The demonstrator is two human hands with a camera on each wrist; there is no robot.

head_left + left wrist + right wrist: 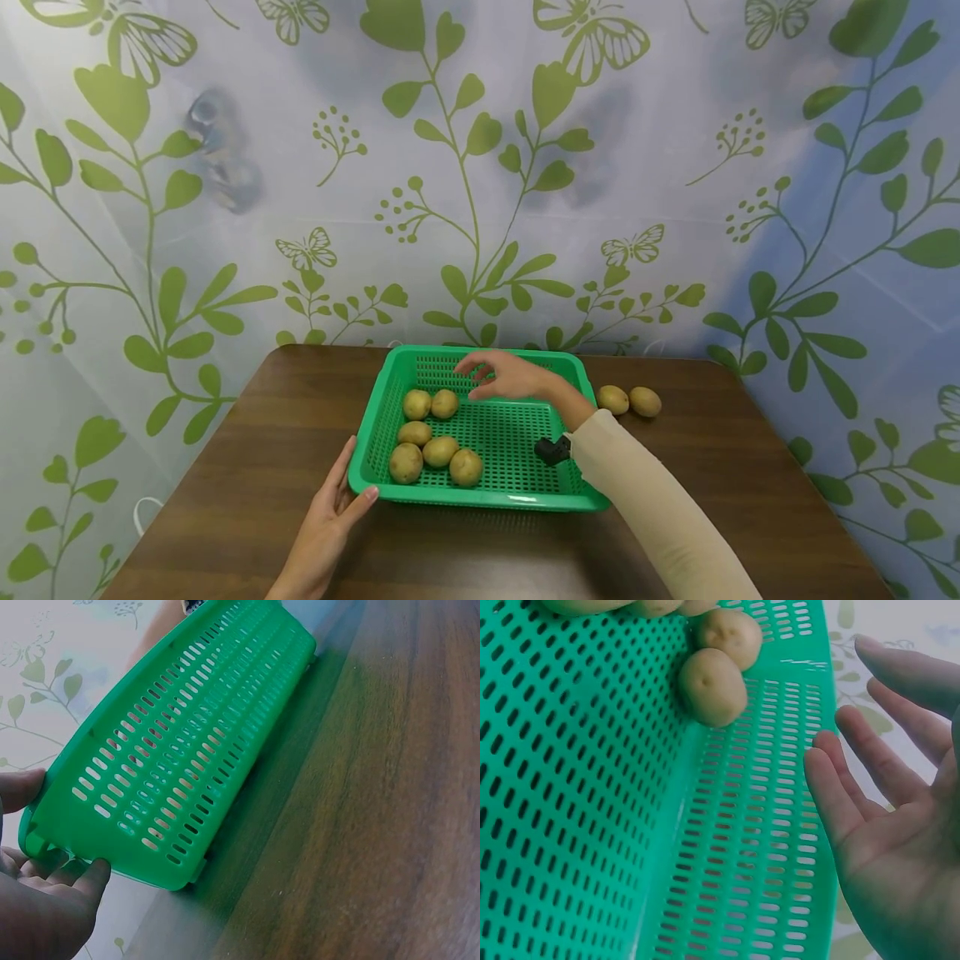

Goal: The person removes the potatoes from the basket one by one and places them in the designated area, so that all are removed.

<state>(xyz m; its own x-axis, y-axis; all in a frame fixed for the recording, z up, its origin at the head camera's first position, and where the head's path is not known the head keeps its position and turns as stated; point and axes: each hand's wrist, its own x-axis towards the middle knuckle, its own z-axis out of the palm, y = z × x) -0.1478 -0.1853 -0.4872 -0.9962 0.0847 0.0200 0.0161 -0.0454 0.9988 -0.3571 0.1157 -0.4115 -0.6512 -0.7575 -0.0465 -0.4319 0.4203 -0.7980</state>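
Note:
A green plastic basket [517,500] with slotted walls stands on the wooden table, several potatoes [441,452] gathered in its left half. My left hand [324,508] grips the basket's near left corner, thumb over the rim and fingers beneath it, as the left wrist view also shows. Over the far part of the basket hangs my right hand [504,375], its fingers loosely bent and nothing in them. In the right wrist view that hand [900,802] is beside the basket's far wall, and two potatoes [714,688] lie in the corner beyond its fingertips.
Two more potatoes [645,402] lie on the table [720,467] just right of the basket. A curtain [480,167] with green leaves and butterflies hangs behind the table. A small black device [552,451] is strapped at my right wrist, above the basket's right end.

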